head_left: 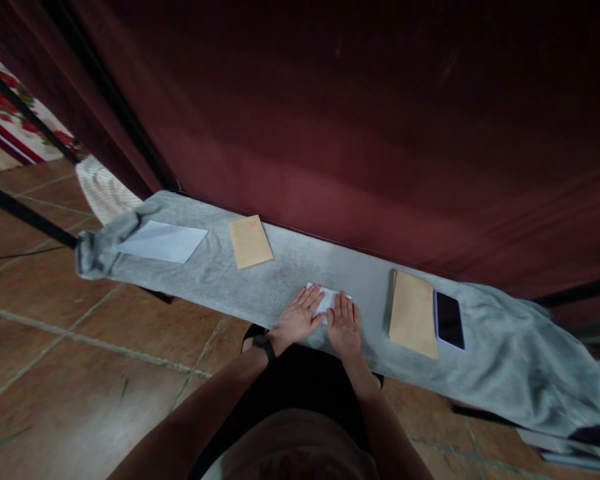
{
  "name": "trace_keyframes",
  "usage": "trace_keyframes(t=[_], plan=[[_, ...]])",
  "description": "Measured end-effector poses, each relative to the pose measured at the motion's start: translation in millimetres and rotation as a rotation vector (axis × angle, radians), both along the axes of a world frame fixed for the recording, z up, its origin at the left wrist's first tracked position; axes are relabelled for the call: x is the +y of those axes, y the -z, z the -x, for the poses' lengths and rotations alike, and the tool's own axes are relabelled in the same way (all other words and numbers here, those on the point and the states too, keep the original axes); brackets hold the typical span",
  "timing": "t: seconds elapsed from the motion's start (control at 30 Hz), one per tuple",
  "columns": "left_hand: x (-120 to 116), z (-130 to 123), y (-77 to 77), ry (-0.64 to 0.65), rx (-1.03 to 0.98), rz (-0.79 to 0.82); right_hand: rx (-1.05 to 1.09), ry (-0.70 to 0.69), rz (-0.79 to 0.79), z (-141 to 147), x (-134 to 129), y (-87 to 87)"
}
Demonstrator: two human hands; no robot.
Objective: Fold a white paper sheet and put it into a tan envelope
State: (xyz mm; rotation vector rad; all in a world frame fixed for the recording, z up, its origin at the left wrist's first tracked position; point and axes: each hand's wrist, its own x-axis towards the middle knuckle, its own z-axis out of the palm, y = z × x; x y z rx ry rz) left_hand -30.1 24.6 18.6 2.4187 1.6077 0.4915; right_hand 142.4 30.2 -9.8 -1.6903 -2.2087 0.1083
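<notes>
Lower centre of frame, person's L hand point(297, 317) & R hand point(344, 325) lie palms-down, grasping nothing, on folded-looking white paper point(327, 301), prob. to keep it flat. Mid-right: brown envelopes point(414, 313) beside phone point(450, 320), likely aside for elbow rm. Mid-left, farther: another envelope point(251, 243), then white sheet point(165, 241).

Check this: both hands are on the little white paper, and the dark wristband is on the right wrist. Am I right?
No: the head view shows the dark wristband on the left wrist. The left hand and right hand are on the little white paper.
</notes>
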Motion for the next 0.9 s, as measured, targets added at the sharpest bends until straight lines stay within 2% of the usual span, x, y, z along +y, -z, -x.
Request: trace_keyframes(t=[0.07,0.13,0.4,0.6,0.9], plan=[[-4,5,-2.8,0.175,-0.020,0.021,-0.015,0.012,-0.001,2,0,0.0],[-8,9,-4.7,0.255,-0.029,0.039,-0.018,0.027,0.010,4,0,-1.0],[-9,16,-9.4,0.293,0.028,0.074,-0.040,0.051,0.046,0,3,-0.8],[-11,31,-6.4,0.413,0.146,0.006,-0.146,0.005,0.022,-18,2,5.3],[-11,36,0.0,0.438,0.161,-0.062,-0.165,-0.045,-0.005,-37,2,11.1]])
